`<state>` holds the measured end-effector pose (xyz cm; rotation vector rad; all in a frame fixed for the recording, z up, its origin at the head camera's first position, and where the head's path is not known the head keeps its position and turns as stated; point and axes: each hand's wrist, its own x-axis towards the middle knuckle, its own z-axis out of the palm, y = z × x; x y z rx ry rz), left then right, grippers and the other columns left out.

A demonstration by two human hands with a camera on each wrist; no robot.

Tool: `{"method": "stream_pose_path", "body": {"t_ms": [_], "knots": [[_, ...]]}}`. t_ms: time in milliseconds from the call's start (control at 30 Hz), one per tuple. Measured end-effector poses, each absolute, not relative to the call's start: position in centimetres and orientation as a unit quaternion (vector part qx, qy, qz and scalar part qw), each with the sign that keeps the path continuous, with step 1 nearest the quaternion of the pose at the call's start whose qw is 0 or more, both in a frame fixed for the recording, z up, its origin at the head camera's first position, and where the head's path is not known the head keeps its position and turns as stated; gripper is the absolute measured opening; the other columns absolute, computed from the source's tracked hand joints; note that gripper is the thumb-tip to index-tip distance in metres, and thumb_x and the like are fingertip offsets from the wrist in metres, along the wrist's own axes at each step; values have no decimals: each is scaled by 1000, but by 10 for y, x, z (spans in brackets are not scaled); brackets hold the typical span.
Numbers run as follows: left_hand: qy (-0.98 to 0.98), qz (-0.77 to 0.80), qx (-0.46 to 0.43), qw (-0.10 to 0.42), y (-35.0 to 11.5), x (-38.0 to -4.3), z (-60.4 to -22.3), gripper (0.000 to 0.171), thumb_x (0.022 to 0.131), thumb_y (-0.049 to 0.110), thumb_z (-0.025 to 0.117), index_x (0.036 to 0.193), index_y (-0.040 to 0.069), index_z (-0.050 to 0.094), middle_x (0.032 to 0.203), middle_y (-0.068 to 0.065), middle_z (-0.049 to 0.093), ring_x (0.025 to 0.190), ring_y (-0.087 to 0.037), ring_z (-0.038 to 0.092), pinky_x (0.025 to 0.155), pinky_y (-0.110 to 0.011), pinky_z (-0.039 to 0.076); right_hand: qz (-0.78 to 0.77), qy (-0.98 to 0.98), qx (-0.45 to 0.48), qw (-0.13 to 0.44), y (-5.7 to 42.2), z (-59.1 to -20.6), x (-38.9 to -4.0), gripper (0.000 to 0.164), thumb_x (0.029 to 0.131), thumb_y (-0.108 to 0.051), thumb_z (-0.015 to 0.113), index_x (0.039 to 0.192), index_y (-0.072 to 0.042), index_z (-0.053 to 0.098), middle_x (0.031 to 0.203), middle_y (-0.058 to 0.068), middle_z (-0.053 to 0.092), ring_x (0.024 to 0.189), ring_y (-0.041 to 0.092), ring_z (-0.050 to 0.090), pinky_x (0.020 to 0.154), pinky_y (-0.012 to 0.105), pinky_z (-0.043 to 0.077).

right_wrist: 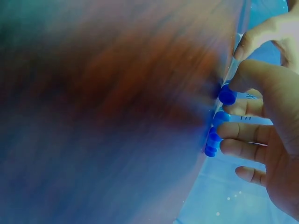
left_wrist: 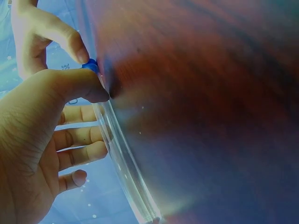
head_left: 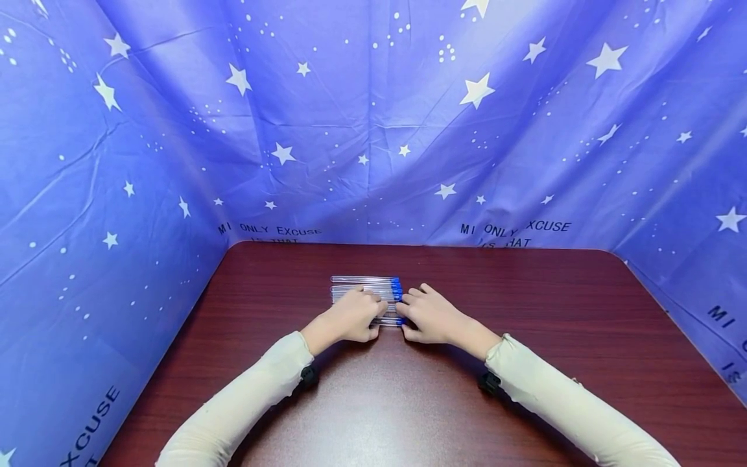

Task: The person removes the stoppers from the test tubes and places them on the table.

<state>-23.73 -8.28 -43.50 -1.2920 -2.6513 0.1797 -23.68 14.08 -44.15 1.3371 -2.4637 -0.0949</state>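
Observation:
Several clear test tubes (head_left: 364, 280) with blue caps lie side by side on the table, caps to the right. My left hand (head_left: 353, 314) reaches over their middles and holds the nearest test tube (left_wrist: 126, 172) between thumb and fingers. At the cap end, my right hand (head_left: 432, 314) pinches the blue cap (right_wrist: 227, 94) of that tube, thumb on the near side. Its other fingers extend beside the further caps (right_wrist: 213, 135). The two hands are close together, and the left one covers part of the tubes.
The dark red wooden table (head_left: 525, 292) has rounded back corners. A blue curtain (head_left: 373, 130) with white stars hangs along the back and both sides. A black wrist device (head_left: 309, 376) sits below the left sleeve, another (head_left: 489, 383) below the right sleeve.

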Motion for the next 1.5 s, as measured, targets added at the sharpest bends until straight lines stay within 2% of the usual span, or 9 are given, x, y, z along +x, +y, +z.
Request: {"method": "stream_pose_path", "body": {"t_ms": [300,533,633,833,1000,1167,1500], "knots": [[-891,55,-438,103,-84,-237,-432,20,81,32,74,91,18,64,85,7,66,84,-13,66,86,-39,52,-25,-864,472,173,139,-437,-236,20,80,-30,72,83,-15,59,75,-4,60,77,21,56,72,36,37],[-898,28,-425,109,-87,-240,-415,20,82,31,73,94,17,64,88,6,69,89,-13,69,99,-50,52,8,-875,454,166,142,-422,-241,20,80,-29,73,83,-15,60,73,-6,52,75,19,54,74,36,38],[-899,14,-418,129,-88,-242,-404,20,81,31,73,94,17,65,90,5,70,91,-15,69,95,-48,53,20,-878,446,173,144,-411,-243,20,80,-29,73,84,-15,60,73,-6,50,74,19,53,74,37,39],[-893,-13,-412,183,-88,-245,-382,23,77,32,74,93,18,67,90,3,68,87,-19,65,80,-38,51,52,-885,428,179,149,-389,-247,18,80,-27,73,84,-15,60,71,-6,50,73,17,51,74,37,39],[-893,-28,-403,197,-88,-246,-365,22,76,31,74,92,18,67,87,3,66,85,-20,64,77,-38,48,89,-893,408,171,152,-370,-247,17,80,-24,76,87,-15,63,70,-4,52,72,15,49,75,37,39],[-893,-48,-395,212,-86,-246,-350,17,76,27,74,89,19,66,82,4,61,80,-18,59,73,-36,44,121,-901,385,158,155,-355,-247,15,80,-22,75,87,-15,63,71,-8,49,71,13,48,73,36,37],[-883,-89,-390,245,-84,-247,-342,14,78,24,76,89,19,69,81,3,62,78,-18,58,71,-34,42,145,-910,358,149,159,-341,-243,13,84,-23,73,89,-16,64,73,-8,50,74,13,48,74,32,34]]}}
